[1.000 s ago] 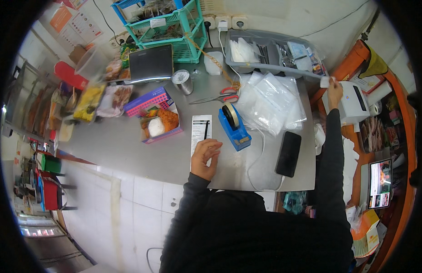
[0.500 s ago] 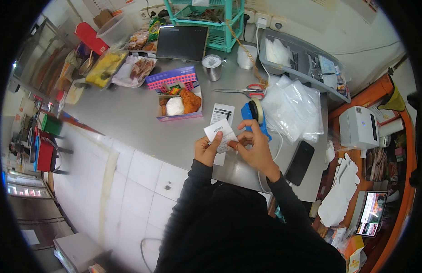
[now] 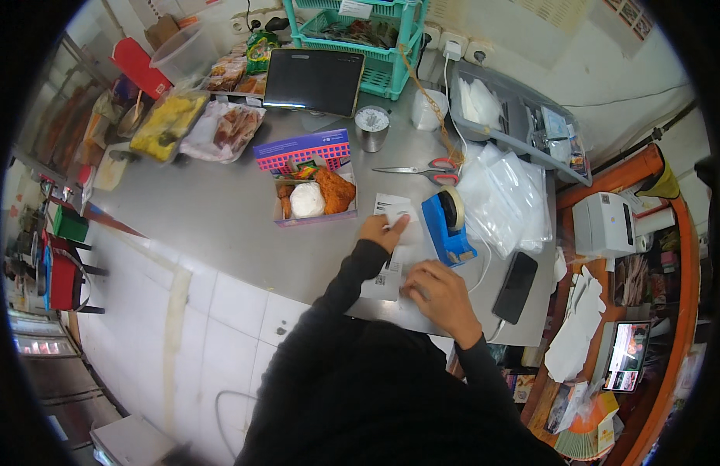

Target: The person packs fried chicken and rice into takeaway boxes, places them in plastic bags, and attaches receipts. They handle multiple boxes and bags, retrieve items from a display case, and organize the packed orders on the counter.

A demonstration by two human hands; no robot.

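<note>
Tape dispenser sits just beside paper slips.

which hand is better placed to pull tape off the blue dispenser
Probably the right hand: it rests on the paper slip on the same side as the blue tape dispenser. The left hand is also close, but it pinches a small label.

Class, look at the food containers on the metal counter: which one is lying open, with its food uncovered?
The small box beside the left hand, holding a white ball and a fried piece, with its purple-and-pink lid raised. The trays farther back are covered in clear wrap.
</note>
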